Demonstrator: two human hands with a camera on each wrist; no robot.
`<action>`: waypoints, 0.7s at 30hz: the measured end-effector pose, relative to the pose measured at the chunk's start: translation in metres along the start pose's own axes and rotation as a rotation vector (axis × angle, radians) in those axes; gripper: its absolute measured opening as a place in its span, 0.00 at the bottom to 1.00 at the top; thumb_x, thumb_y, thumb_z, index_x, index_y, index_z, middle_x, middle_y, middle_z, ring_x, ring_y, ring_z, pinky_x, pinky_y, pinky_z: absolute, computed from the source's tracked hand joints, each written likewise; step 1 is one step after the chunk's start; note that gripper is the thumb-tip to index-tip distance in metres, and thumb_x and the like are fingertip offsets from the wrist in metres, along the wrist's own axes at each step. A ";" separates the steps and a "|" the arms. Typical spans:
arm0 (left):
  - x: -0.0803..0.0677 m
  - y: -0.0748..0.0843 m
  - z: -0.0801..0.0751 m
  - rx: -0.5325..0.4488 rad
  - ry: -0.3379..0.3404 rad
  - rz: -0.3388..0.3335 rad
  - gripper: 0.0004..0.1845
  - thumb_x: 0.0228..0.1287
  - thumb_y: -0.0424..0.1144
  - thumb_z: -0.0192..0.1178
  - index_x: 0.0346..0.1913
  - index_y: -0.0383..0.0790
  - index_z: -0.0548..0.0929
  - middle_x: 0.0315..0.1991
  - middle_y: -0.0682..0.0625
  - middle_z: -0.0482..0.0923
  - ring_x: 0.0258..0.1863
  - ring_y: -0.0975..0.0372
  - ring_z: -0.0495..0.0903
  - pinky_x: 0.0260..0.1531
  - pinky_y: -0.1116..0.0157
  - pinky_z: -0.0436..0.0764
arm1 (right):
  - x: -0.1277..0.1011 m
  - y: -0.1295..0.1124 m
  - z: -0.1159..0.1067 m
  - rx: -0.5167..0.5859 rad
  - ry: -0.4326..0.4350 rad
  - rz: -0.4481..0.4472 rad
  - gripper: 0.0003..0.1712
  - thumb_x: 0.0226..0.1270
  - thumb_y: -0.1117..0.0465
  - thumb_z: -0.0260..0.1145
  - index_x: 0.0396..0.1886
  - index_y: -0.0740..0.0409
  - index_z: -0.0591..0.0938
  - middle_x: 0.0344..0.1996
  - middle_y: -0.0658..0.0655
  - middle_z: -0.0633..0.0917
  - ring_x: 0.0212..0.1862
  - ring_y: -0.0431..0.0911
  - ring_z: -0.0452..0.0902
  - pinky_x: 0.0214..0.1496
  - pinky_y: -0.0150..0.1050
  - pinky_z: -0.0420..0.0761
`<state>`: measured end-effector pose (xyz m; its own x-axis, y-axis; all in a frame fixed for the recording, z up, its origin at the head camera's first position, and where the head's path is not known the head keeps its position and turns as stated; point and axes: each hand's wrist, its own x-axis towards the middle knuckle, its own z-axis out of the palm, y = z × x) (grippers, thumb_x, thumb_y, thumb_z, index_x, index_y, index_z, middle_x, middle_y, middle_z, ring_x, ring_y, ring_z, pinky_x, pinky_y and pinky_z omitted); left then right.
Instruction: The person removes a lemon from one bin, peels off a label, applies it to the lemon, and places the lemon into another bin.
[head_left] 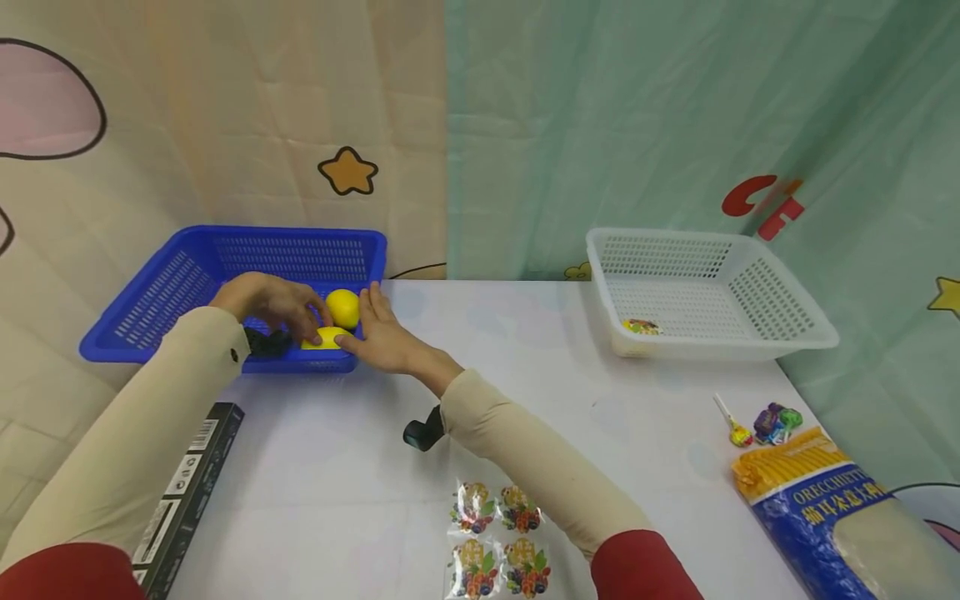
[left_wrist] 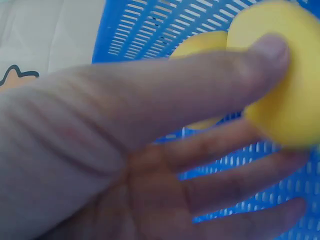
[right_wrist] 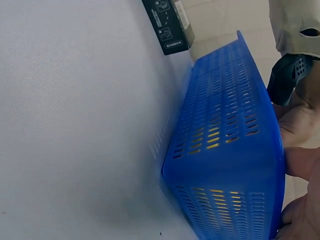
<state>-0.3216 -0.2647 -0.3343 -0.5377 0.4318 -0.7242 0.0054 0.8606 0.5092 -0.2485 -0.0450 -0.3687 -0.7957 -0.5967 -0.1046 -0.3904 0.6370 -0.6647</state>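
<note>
Inside the blue basket [head_left: 150,287] at the left, my left hand [head_left: 273,302] holds a smooth yellow lemon [head_left: 328,337] near the front right corner. In the left wrist view, the thumb lies over this lemon [left_wrist: 287,100] and the fingertips come up against its other side. A second yellow lemon [head_left: 342,308] sits just behind it. My right hand [head_left: 386,340] is at the basket's right end, its fingers extended along the rim and its thumb reaching over the corner toward the front lemon. The right wrist view shows the thumb right at the basket rim [right_wrist: 272,135].
A white basket [head_left: 712,346] with a small colourful packet [head_left: 642,327] stands at the back right. Lollipops [head_left: 772,422] lie behind an orecchiette bag [head_left: 847,517]. Fruit-printed sachets [head_left: 498,542] are at the front middle, and a long dark box [head_left: 195,500] at the left.
</note>
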 end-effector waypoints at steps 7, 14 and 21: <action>-0.019 -0.012 -0.005 -0.051 0.118 0.074 0.30 0.67 0.40 0.63 0.67 0.30 0.68 0.64 0.30 0.67 0.54 0.49 0.77 0.54 0.45 0.77 | -0.001 -0.001 -0.001 0.017 -0.013 0.012 0.49 0.77 0.44 0.50 0.78 0.61 0.33 0.76 0.57 0.25 0.76 0.42 0.19 0.75 0.37 0.34; -0.048 -0.018 -0.010 -0.150 0.431 0.266 0.27 0.72 0.36 0.58 0.70 0.32 0.66 0.67 0.34 0.63 0.58 0.45 0.74 0.55 0.52 0.78 | -0.001 -0.001 0.000 0.017 0.006 0.001 0.48 0.77 0.44 0.50 0.78 0.62 0.34 0.77 0.58 0.26 0.77 0.44 0.21 0.75 0.37 0.35; -0.056 0.006 -0.007 -0.141 0.647 0.403 0.27 0.73 0.39 0.57 0.71 0.36 0.67 0.66 0.38 0.68 0.52 0.57 0.77 0.49 0.70 0.80 | -0.001 0.014 -0.005 0.131 0.055 -0.038 0.49 0.75 0.43 0.55 0.79 0.60 0.41 0.78 0.55 0.35 0.78 0.45 0.33 0.76 0.40 0.44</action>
<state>-0.2970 -0.2857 -0.2876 -0.9026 0.4234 -0.0770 0.2209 0.6094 0.7615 -0.2560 -0.0329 -0.3745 -0.8070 -0.5893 -0.0392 -0.3599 0.5432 -0.7586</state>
